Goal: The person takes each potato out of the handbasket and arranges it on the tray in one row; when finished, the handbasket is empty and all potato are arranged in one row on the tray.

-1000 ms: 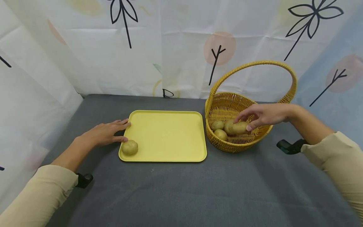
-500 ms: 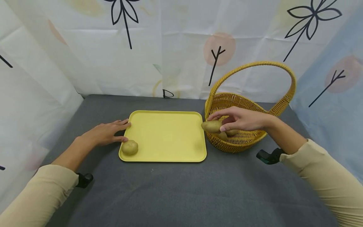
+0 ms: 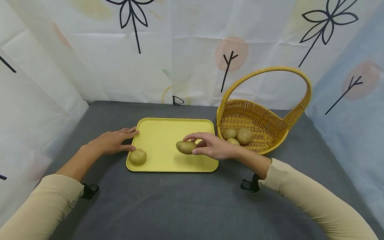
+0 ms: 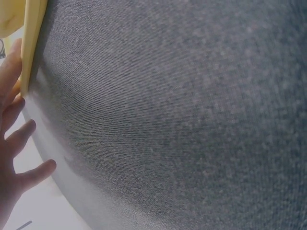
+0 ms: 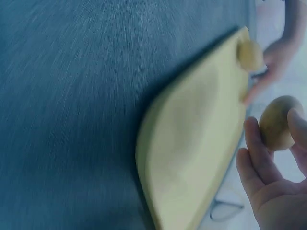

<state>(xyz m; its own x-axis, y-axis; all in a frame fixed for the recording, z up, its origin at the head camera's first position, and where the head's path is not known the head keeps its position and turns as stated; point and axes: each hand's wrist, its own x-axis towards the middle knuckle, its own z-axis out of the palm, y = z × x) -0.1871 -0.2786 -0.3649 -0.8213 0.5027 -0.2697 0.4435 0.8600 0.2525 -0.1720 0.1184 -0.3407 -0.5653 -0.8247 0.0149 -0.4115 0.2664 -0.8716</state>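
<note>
A long potato is pinched between the thumb and fingers of my right hand, above the right half of the yellow tray. The right wrist view shows that same potato held over the tray. My left hand rests at the tray's left edge, its fingers extended and touching the rim. Beside its thumb, a rounder potato lies in the tray's near left corner. In the left wrist view, the left hand's fingers are spread near the tray's rim.
Right of the tray stands a yellow wicker basket with a tall arched handle. Several potatoes lie in its left part, one partly hidden by the right hand. A dark grey cloth covers the table, and patterned white fabric hangs behind.
My right hand has lifted the long potato out of the basket and carried it left, over the tray. The left hand and the potato in the tray have stayed put.
</note>
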